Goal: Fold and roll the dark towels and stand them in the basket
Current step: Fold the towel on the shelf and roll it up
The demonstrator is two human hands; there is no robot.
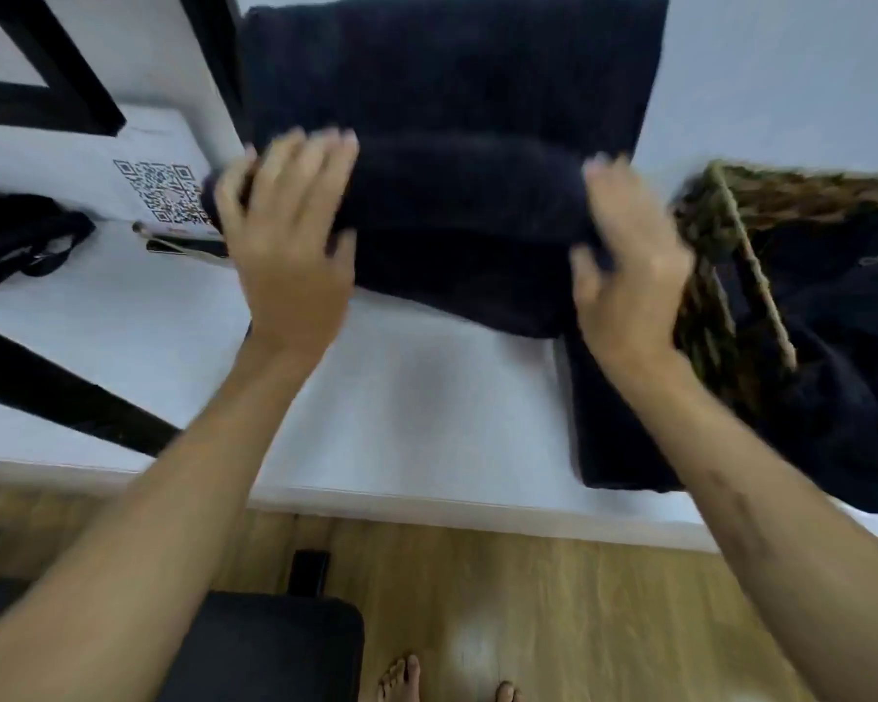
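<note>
Dark towel [452, 93] spread on a white table [401, 423], near end rolled into a thick roll [467, 195]. Left hand [290, 235] curled over the roll's left end, fingers on top, thumb tucked at the side. Right hand [624, 276] wrapped round the right end, thumb pressed into the cloth. Both blurred by motion. Wicker basket [715, 276] just right of the roll, dark cloth [832, 372] inside. Another folded dark towel [614, 438] flat beside the basket, at the table's near edge. Sheet with a QR code [166, 192] left of the roll; other print on it too blurred to read. Black strap [26, 240] at far left.
</note>
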